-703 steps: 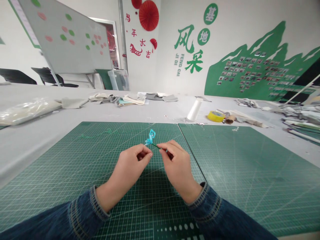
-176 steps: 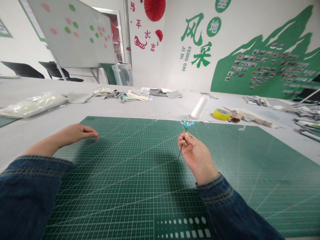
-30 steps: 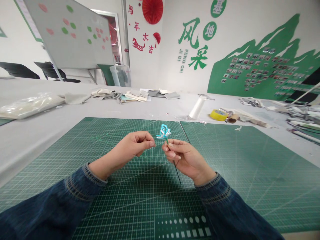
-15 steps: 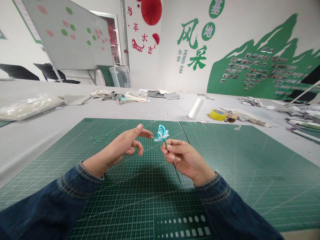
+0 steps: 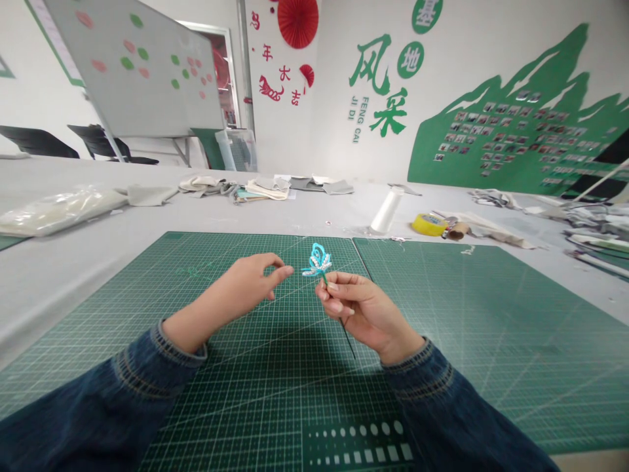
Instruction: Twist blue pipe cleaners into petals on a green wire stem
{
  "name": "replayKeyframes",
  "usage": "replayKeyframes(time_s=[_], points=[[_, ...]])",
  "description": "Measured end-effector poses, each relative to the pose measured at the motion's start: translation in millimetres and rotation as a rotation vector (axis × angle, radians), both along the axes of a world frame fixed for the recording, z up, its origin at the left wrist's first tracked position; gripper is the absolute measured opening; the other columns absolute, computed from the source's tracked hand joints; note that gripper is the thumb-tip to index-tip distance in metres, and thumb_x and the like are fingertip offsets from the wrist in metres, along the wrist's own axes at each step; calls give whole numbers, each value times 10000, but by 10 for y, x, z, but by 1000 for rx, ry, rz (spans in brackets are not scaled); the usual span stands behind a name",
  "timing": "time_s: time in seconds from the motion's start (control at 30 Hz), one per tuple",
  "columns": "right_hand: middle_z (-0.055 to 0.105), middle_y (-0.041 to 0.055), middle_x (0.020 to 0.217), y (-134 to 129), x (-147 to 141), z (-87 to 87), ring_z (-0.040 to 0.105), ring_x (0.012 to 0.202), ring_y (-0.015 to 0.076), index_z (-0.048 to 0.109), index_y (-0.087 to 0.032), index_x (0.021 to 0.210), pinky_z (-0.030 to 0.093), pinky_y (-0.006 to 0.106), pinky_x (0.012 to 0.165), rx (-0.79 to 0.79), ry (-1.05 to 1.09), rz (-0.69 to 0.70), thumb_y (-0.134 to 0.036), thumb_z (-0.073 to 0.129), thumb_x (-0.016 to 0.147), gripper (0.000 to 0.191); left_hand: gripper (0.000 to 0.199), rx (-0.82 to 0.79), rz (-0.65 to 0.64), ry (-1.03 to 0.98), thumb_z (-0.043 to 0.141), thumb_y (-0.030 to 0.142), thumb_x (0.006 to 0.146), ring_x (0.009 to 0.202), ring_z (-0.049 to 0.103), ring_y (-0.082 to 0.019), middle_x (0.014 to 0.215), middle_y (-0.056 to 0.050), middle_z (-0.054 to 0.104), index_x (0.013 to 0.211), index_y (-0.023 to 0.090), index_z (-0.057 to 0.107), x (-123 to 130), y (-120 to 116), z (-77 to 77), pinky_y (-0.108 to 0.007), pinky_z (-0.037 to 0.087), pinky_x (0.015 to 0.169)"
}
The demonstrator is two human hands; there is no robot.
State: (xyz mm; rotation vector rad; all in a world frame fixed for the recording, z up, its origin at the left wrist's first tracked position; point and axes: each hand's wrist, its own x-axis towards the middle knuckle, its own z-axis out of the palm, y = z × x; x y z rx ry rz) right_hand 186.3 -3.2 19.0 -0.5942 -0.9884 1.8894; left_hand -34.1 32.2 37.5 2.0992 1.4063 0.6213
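A blue flower with white bead-like parts stands on a thin green stem above the green cutting mat. My right hand pinches that stem just below the bloom, and the stem's lower end sticks out beneath the fingers. Left of the flower is my left hand, a small gap away from the petals. Its thumb and index finger curve toward each other with their tips near one another, and I see nothing between them.
Beyond the mat stand a white thread cone and a yellow tape roll. Fabric pieces lie along the table's back. At the left is a plastic-wrapped bundle; more cloth strips lie far right.
My left hand has turned and drawn slightly away from the flower, its fingers bending inward from a more spread pose. My right hand and the flower have hardly moved.
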Motion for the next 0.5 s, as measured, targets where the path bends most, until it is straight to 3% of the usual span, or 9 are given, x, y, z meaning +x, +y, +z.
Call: replayKeyframes(time_s=[0.1,0.2,0.27,0.33,0.4,0.5], points=[[612,31,727,-3,3,6,396,496,28,665,-99,726,287,170,453,3,15,-3,-115,703,773,62,336,309,66,211,537,480,877,835,610,-261,711,-71,672,765,196,680,-186,115,68,-372,427,768],[616,32,728,2,7,1,407,496,26,665,-99,724,290,166,451,-6,23,-2,-120,707,771,67,253,478,21,142,554,397,879,986,568,-270,897,-78,688,789,200,686,-146,72,124,-414,402,911],[622,29,725,7,8,-5,416,495,28,668,-105,722,298,167,447,-16,18,-5,-131,720,765,72,212,336,-52,-66,554,374,884,902,586,-221,930,-56,682,968,217,670,-4,-31,120,-380,453,843],[628,22,716,11,7,-11,433,495,31,673,-114,722,308,167,444,-19,11,-12,-139,737,754,76,304,-19,-132,-321,542,397,893,672,579,-165,763,-16,641,1140,223,576,170,-154,79,-290,471,600],[631,16,703,11,4,-16,454,496,35,674,-116,714,320,168,444,-9,-5,-21,-147,748,748,87,360,-322,-182,-523,514,471,901,592,575,-147,756,-16,618,1145,207,515,321,-258,10,-230,403,439],[636,17,684,3,-6,-18,487,504,47,674,-119,709,338,172,443,28,-36,-32,-156,751,745,93,377,-498,-194,-680,420,552,925,572,599,-137,833,-41,620,1044,202,495,446,-336,-110,-202,363,372]])
